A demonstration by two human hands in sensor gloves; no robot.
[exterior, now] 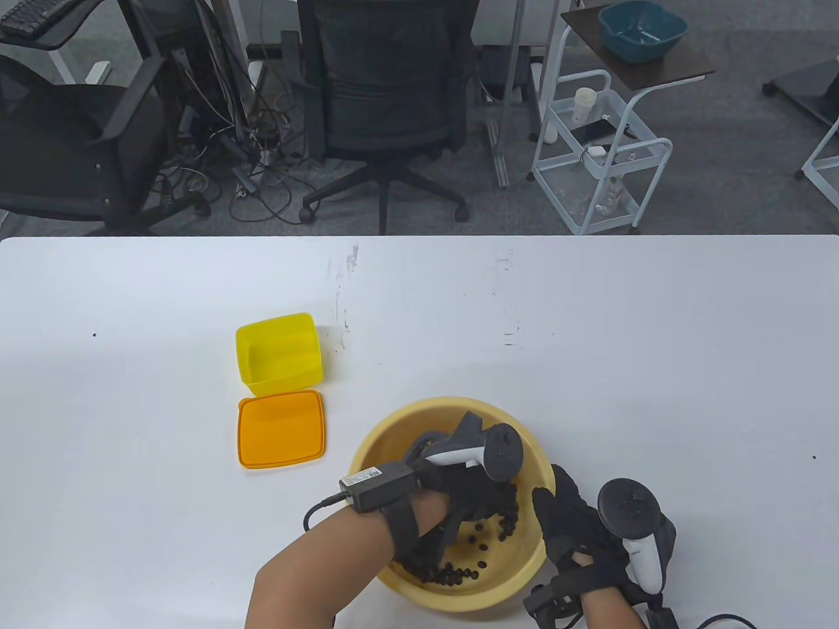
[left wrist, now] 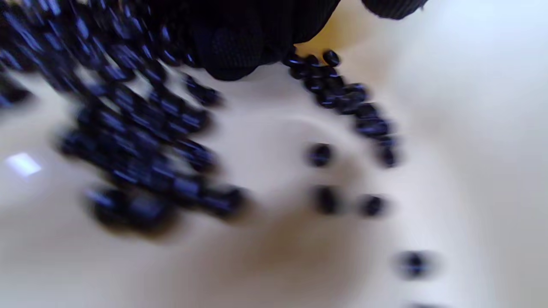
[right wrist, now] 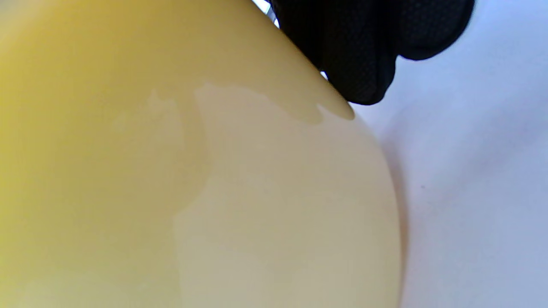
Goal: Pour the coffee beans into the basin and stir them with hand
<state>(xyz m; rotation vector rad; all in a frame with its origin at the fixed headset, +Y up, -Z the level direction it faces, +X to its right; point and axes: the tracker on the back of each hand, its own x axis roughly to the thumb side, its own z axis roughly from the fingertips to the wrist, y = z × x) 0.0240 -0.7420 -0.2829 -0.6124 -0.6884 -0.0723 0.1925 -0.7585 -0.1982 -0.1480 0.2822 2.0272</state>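
1. Dozens of dark beans (exterior: 459,576) lie in the basin (exterior: 387,445), heaped along its near wall and right side, with a few loose ones on the bare floor between. In the left wrist view the beans (left wrist: 145,171) are smeared by blur.
2. Round and yellow, the basin sits on the desk (exterior: 131,524) close to the near edge, a little right of the middle.
3. Reaching down into the basin, the left hand (exterior: 468,488) has its gloved fingers (left wrist: 233,55) among the beans against the floor; whether they are straight or curled I cannot tell, and I see nothing gripped.
4. At the basin's right side the right hand (exterior: 570,524) lies against the outer wall with its fingers stretched up along it, not curled round the rim. The right wrist view shows its fingertips (right wrist: 364,64) touching the basin (right wrist: 171,171) just under the rim.
5. Left of the basin, well apart from it, a yellow tub (exterior: 278,354) stands upright with nothing showing inside.
6. An orange lid (exterior: 282,429) lies flat on the desk just in front of the tub, toward the near edge.
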